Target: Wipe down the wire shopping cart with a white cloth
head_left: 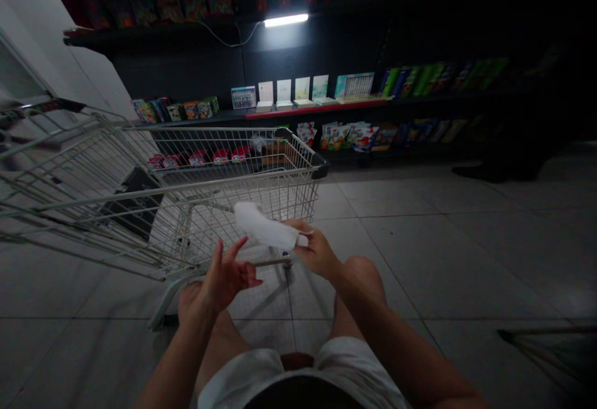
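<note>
My right hand (318, 252) grips one end of a limp white cloth-like item (265, 225), perhaps a tissue or wipe; its exact kind is unclear. The item stretches leftward from my fingers, its far end blurred. Just below and left of it, my left hand (231, 277) is held palm up, with thumb and index finger spread and the other fingers partly curled. Nothing lies in that hand, and it does not touch the white item. Both hands are above my knees, in front of a wire shopping cart (242, 179).
Inside the cart rests a black case (133, 202). Behind it runs a dark shelf (326, 109) with display boxes, small packs and bagged goods under a lit tube lamp (286, 20). A person's dark shoe (480, 173) stands at right. Folding legs (536, 340) intrude at lower right.
</note>
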Tool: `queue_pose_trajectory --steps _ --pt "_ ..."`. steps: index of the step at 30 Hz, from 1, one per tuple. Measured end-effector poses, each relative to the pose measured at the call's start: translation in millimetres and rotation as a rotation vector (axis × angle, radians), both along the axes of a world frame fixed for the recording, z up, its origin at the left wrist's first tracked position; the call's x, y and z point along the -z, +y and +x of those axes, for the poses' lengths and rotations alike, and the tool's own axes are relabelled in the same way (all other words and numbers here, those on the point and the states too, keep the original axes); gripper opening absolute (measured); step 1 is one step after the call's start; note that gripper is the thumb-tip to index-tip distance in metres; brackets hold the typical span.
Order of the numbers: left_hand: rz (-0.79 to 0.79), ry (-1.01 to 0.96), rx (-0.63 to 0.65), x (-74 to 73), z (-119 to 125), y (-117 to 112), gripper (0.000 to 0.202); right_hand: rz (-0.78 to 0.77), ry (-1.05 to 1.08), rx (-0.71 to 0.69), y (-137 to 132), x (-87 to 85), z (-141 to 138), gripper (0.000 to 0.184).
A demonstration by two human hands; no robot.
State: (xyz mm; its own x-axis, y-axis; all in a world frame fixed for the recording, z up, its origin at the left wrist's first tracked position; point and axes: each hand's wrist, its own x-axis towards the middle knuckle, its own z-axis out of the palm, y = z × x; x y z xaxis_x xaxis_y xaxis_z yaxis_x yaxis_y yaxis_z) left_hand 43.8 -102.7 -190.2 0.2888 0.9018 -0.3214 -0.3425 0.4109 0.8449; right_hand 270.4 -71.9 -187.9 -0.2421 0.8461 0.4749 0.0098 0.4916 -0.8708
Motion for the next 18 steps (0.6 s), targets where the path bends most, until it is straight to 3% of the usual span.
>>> queue_pose_trajectory --steps 2,4,8,10,14,18 --pt "-0.127 -0.152 0.034 -4.9 1 0 0.105 0.141 -0.198 -0.169 -3 -2.2 2 0.02" --pt "-0.13 -0.123 -0.086 -6.7 3 2 0.095 0.218 -0.334 -0.292 -4 -2.9 2 0.018" --pt "0.008 0.09 -0.223 -1.6 9 8 0.093 0.181 -0.253 -0.239 -6 1.8 -1 0.015" --pt "0.054 0.113 -0.253 1.4 11 8 0.083 0.07 -0.124 -0.162 -7 8.9 -6 0.015" --pt "0.062 0.006 -0.273 -0.3 14 2 0.056 -0.362 0.16 -0.014 -5 28.2 -23 0.031" --pt "0.134 -0.014 -0.127 -7.2 10 -10 0.089 -0.54 0.212 0.079 -5 34.9 -33 0.035"
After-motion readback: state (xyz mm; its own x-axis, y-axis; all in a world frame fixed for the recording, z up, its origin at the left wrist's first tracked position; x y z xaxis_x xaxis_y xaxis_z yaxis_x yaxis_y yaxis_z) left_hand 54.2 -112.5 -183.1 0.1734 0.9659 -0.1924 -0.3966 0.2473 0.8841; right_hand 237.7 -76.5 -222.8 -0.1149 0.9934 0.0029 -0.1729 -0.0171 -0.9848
